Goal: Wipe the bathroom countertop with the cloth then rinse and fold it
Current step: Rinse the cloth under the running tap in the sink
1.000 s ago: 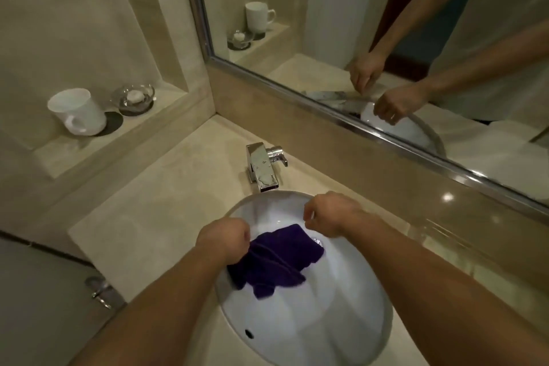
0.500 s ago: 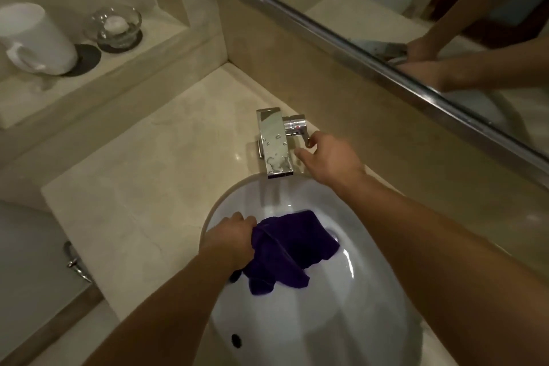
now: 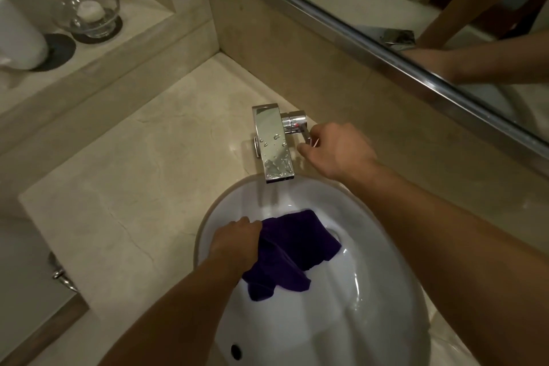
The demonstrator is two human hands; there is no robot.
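Note:
A dark purple cloth (image 3: 292, 249) hangs bunched inside the white oval sink (image 3: 371, 315), below the spout. My left hand (image 3: 237, 242) grips its left edge over the basin's rim. The chrome faucet (image 3: 271, 142) stands on the beige stone countertop (image 3: 133, 187), its spout wet with drops. My right hand (image 3: 335, 150) is at the faucet's small side lever (image 3: 303, 131), fingers curled round it. No water stream is visible from the spout.
A raised ledge at the upper left carries a white mug (image 3: 17, 36) on a dark coaster and a glass dish (image 3: 87, 13) with a candle. A framed mirror (image 3: 401, 24) runs along the back wall. A metal handle (image 3: 61, 275) sticks out below the counter's left edge.
My right hand let go of the cloth and moved up to the faucet lever. My left hand kept hold of the cloth in the sink. The camera tilted down and closer.

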